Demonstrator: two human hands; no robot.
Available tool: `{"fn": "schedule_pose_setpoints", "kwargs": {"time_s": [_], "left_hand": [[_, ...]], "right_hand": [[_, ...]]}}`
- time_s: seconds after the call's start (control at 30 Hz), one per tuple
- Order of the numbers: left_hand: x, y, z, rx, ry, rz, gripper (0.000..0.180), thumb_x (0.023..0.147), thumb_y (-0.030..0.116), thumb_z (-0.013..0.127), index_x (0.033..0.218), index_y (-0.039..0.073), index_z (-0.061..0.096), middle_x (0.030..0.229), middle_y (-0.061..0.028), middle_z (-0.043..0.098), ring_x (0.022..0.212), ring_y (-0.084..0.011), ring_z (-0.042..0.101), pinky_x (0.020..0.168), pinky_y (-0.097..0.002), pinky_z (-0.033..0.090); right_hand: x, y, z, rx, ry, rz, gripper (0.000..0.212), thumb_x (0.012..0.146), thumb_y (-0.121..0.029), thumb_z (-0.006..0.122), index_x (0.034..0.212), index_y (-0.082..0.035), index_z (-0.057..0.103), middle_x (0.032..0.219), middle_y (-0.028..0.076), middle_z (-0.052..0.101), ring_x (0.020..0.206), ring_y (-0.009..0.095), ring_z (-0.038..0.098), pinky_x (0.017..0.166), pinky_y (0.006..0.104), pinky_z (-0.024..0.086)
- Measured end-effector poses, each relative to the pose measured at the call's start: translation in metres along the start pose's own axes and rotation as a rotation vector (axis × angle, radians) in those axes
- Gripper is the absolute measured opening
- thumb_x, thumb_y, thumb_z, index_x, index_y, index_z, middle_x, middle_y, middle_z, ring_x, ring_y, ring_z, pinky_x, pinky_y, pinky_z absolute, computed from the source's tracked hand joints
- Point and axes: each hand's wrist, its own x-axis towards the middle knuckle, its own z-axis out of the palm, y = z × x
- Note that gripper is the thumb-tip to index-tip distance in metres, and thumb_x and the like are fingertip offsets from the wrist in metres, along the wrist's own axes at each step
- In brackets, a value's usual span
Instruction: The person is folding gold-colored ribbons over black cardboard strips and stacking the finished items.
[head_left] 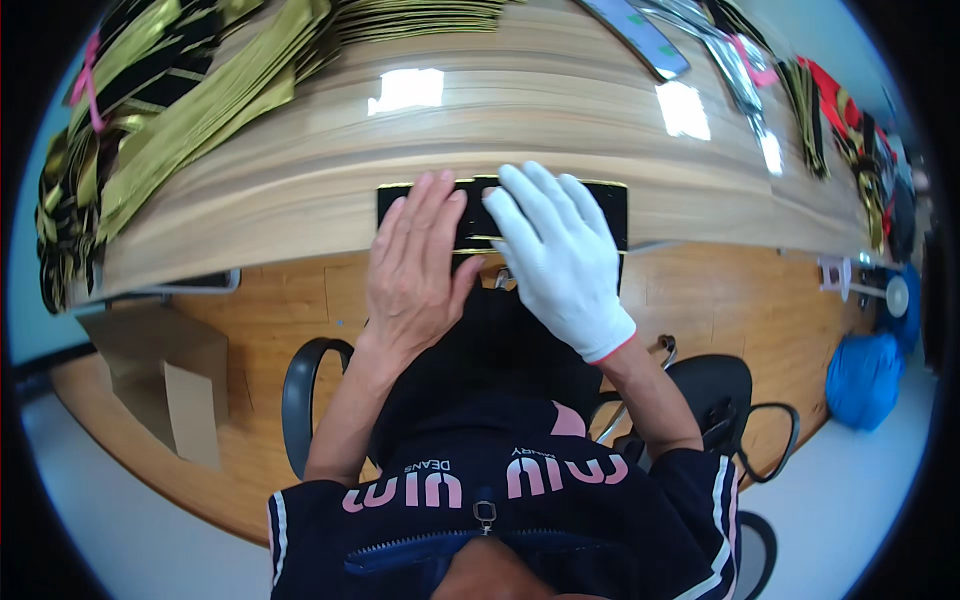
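A black strip of ribbon-like material with gold edges [610, 205] lies along the near edge of the table, straight in front of me. Bare and palm down, my left hand [412, 265] rests its stretched fingers on the strip's left part. My right hand [562, 255] wears a white glove with a red cuff edge; its fingers also lie flat, over the strip's right part. Neither hand grips anything. The hands cover much of the strip's middle, and its lower edge reaches the table's rim.
Stacked gold strips [215, 120] fill the table's far left, with a black-and-gold bundle [150, 60] tied in pink beside them. A phone [635, 38] and silver strips [735, 70] lie at the far right. A cardboard box [165, 370] and a black chair [715, 390] stand below.
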Motion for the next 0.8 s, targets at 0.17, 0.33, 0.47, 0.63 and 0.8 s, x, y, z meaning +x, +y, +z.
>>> {"fn": "schedule_pose_setpoints", "kwargs": {"time_s": [0.17, 0.33, 0.47, 0.63, 0.8], "left_hand": [[0.002, 0.003, 0.004, 0.059, -0.017, 0.01, 0.055, 0.1, 0.026, 0.066, 0.152, 0.012, 0.054, 0.158, -0.0154, 0.05, 0.149, -0.0357, 0.046, 0.121, -0.0491, 0.036], [0.002, 0.006, 0.004, 0.092, -0.029, 0.027, 0.049, 0.104, 0.029, 0.06, 0.151, 0.012, 0.056, 0.159, -0.0149, 0.05, 0.149, -0.0359, 0.045, 0.121, -0.0492, 0.036], [0.001, 0.008, 0.008, 0.035, 0.025, 0.056, 0.046, 0.105, 0.028, 0.059, 0.147, 0.011, 0.059, 0.16, -0.013, 0.05, 0.151, -0.0376, 0.043, 0.121, -0.0508, 0.035], [-0.002, 0.001, 0.002, 0.034, -0.032, 0.096, 0.042, 0.104, 0.023, 0.058, 0.143, 0.009, 0.061, 0.159, -0.0071, 0.053, 0.151, -0.0406, 0.041, 0.12, -0.0544, 0.034], [0.001, 0.008, -0.002, 0.103, -0.091, 0.1, 0.041, 0.102, 0.02, 0.061, 0.142, 0.01, 0.062, 0.156, -0.0034, 0.057, 0.152, -0.0417, 0.04, 0.12, -0.0554, 0.033]], "right_hand": [[-0.003, 0.005, -0.003, 0.032, -0.018, -0.003, 0.046, 0.088, -0.018, 0.074, 0.131, -0.003, 0.066, 0.14, 0.016, 0.063, 0.133, 0.034, 0.058, 0.114, 0.0481, 0.043], [-0.006, 0.012, -0.005, 0.038, -0.007, -0.032, 0.046, 0.091, -0.021, 0.073, 0.132, -0.003, 0.065, 0.141, 0.016, 0.063, 0.133, 0.034, 0.058, 0.114, 0.048, 0.043], [-0.011, 0.013, -0.002, 0.072, -0.003, -0.032, 0.049, 0.093, -0.024, 0.073, 0.135, -0.001, 0.063, 0.141, 0.018, 0.063, 0.134, 0.034, 0.058, 0.115, 0.048, 0.042], [-0.009, 0.009, -0.003, 0.172, 0.04, 0.007, 0.053, 0.093, -0.025, 0.073, 0.138, 0.001, 0.06, 0.141, 0.02, 0.062, 0.136, 0.035, 0.057, 0.117, 0.0488, 0.041], [-0.009, 0.01, -0.006, 0.173, 0.005, -0.015, 0.058, 0.091, -0.027, 0.075, 0.139, 0.001, 0.059, 0.142, 0.021, 0.062, 0.138, 0.037, 0.056, 0.119, 0.0489, 0.039]]}}
